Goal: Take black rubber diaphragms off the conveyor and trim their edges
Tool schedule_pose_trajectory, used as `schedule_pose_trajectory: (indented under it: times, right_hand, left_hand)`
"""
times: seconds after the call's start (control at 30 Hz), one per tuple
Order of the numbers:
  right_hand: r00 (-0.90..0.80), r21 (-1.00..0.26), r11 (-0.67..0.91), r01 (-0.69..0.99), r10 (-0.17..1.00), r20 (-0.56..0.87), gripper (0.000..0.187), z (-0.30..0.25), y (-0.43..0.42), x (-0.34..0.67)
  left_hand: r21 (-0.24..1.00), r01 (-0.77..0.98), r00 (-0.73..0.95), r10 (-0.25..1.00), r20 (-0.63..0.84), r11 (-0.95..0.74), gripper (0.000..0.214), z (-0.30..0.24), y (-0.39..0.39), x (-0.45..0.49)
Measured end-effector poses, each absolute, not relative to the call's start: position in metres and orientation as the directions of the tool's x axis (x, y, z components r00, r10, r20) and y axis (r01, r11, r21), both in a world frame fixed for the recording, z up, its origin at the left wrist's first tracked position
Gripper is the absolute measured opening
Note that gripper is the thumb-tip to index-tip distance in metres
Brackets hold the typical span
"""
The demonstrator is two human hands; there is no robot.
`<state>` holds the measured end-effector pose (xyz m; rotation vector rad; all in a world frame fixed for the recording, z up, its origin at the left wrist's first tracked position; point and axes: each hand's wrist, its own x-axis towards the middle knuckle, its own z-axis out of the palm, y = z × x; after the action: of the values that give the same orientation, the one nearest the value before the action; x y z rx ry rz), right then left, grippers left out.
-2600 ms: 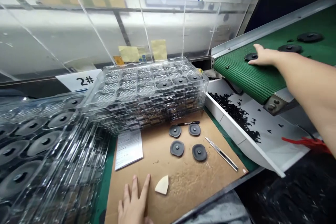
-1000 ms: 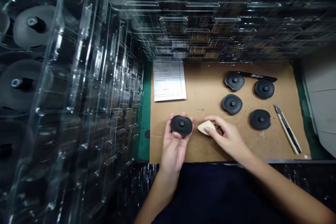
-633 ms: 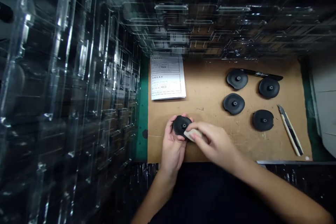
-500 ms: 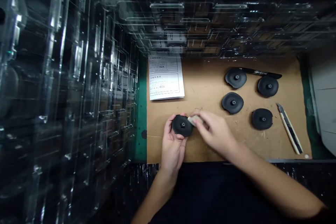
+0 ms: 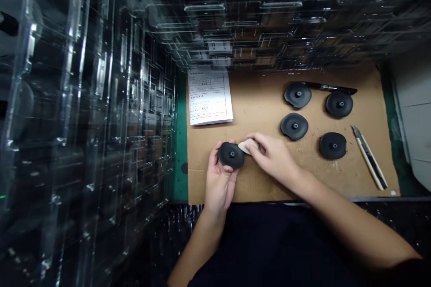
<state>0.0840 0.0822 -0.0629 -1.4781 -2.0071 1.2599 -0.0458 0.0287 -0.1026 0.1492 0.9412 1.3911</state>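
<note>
A round black plastic part with a small central stem (image 5: 231,154) lies face up in my left hand (image 5: 218,179), whose fingers and thumb close round its rim. My right hand (image 5: 274,157) pinches a small off-white pad (image 5: 248,146) between thumb and fingers. The pad's tip meets or nearly meets the right edge of the black part; I cannot tell which. Several similar black parts lie to the right on the cardboard, among them one nearest my right hand (image 5: 294,126).
The cardboard sheet (image 5: 259,107) covers a green surface. Printed paper (image 5: 210,98) lies at its upper left. A black pen (image 5: 330,87) rests behind the parts, and a utility knife (image 5: 369,158) lies at the right. Clear plastic trays (image 5: 101,98) stand stacked left and behind.
The view has shifted slightly, so everything sits a little higher and further left. The pad shows more clearly at the part's edge. Both hands keep their holds.
</note>
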Motion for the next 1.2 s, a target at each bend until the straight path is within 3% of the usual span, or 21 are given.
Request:
schedule_pose_trajectory:
  times: [0.43,0.53,0.73,0.87,0.97,1.03,1.13,1.2]
  right_hand:
    - [-0.423,-0.847,0.134,0.514,0.899,-0.114,0.017,-0.067,0.078,0.093]
    - [-0.34,-0.827,0.09,0.554,0.932,-0.127,0.015,-0.064,0.088,0.103]
    - [-0.328,-0.866,0.261,0.427,0.937,0.12,0.021,-0.016,0.069,0.111]
    - [-0.434,-0.859,0.258,0.442,0.9,0.047,0.017,0.007,0.063,0.114]
    - [-0.295,-0.813,0.329,0.48,0.934,0.204,0.02,0.013,0.059,0.116]
    - [-0.298,-0.826,0.373,0.423,0.918,0.262,0.023,0.016,0.051,0.118]
    - [-0.443,-0.876,0.326,0.355,0.884,0.15,0.019,0.021,0.04,0.125]
    - [-0.423,-0.864,0.319,0.388,0.895,0.141,0.018,0.022,0.038,0.128]
  left_hand:
    - [0.639,-0.705,-0.022,0.891,-0.453,0.307,0.052,-0.103,0.031,-0.048]
    - [0.644,-0.681,0.025,0.89,-0.456,0.348,0.058,-0.098,0.034,-0.047]
    - [0.61,-0.614,0.196,0.845,-0.497,0.501,0.057,-0.07,0.037,-0.032]
    - [0.599,-0.601,0.208,0.827,-0.522,0.529,0.054,-0.05,0.037,-0.021]
    - [0.603,-0.612,0.215,0.841,-0.496,0.512,0.047,-0.039,0.032,-0.016]
    - [0.598,-0.608,0.234,0.837,-0.495,0.523,0.052,-0.034,0.027,-0.016]
    - [0.602,-0.597,0.223,0.83,-0.51,0.53,0.06,-0.027,0.018,-0.014]
    - [0.621,-0.588,0.214,0.84,-0.499,0.519,0.057,-0.025,0.014,-0.011]
